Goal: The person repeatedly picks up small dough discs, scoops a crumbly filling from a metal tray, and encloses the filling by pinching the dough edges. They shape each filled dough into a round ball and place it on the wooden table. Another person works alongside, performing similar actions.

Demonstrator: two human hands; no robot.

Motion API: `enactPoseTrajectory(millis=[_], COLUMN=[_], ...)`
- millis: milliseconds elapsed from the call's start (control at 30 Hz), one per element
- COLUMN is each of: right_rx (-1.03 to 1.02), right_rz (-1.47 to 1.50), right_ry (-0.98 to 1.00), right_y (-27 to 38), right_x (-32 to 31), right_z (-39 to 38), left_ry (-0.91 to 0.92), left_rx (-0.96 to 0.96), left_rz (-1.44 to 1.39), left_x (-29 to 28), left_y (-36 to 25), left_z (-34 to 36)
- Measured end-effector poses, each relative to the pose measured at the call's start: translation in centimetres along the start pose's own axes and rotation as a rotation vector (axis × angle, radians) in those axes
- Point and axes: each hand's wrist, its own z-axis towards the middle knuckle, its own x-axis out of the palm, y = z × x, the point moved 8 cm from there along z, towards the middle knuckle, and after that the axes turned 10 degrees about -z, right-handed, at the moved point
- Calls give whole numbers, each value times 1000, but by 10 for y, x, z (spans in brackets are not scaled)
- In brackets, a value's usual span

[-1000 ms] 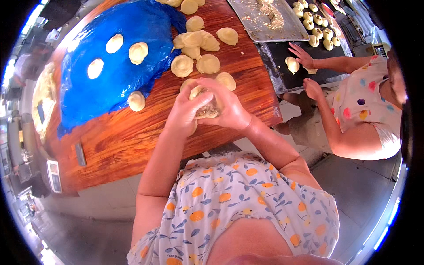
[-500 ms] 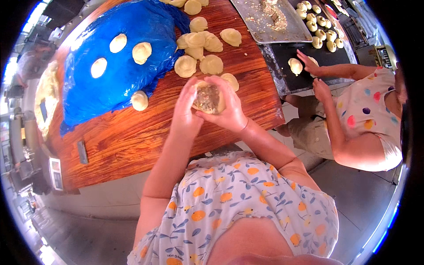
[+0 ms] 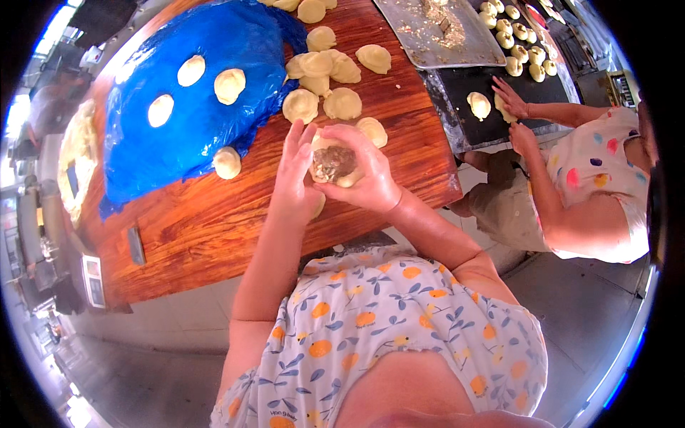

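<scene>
Dough disc (image 3: 335, 162) cupping dark filling, right hand (image 3: 367, 175) grip clamped on it; left hand (image 3: 294, 178) steadying.

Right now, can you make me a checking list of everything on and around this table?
Surface: wooden table, part under a blue plastic sheet.
Job's things: dough piece with dark filling, cupped in both hands.
Clutter: flattened dough rounds, metal tray with crumbs, black tray with shaped buns.
Hands: left hand and right hand wrap the dough.
Cables: nothing seen.
Surroundings: another person works at the black tray.
</scene>
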Motion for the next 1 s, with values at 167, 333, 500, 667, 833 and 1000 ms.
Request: enactPoseTrajectory(millis=[167,333,500,667,833,1000], right_rx=[-58,-203,-109,-97,-164,-208], right_rz=[40,-32,-46,-45,24,-73], right_ry=[121,146,6,81,93,6], right_y=[5,15,13,12,23,21], right_x=[1,0,-2,2,-6,0], right_z=[3,2,-2,-2,4,0], left_ry=[-36,47,-24,-46,24,168], left_rx=[-177,-281,-117,-235,-262,-146], left_rz=[-2,378,103,104,214,709], left_x=[-8,12,16,-1,24,21], left_y=[12,-1,-12,6,-13,-18], left_z=[-12,-10,-9,-19,-23,-9])
